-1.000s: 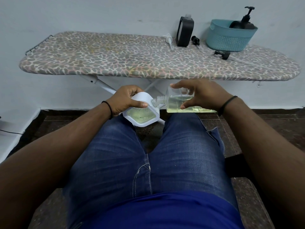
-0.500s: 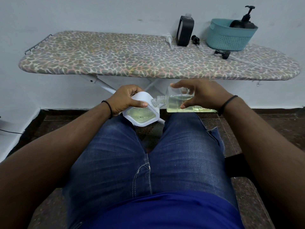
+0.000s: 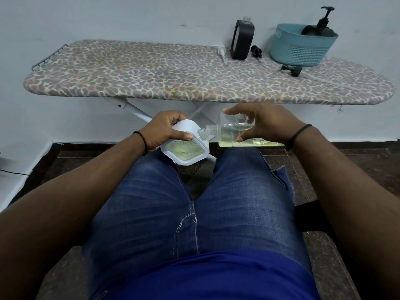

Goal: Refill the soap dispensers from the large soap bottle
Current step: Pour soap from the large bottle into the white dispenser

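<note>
Fingers (image 3: 242, 138) of the right hand (image 3: 266, 124) still pinch the clear square dispenser (image 3: 236, 135); left hand (image 3: 164, 129) grips the white refill bottle (image 3: 186, 146); nothing shifted, transfer continues.

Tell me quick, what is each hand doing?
Left hand: grips the white soap container.
Right hand: holds the clear bottle, tipped with its neck at the container.

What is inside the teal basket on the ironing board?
A dark pump dispenser stands in the teal basket, its pump head above the rim. The basket's wall hides its lower part and anything else inside.
</note>
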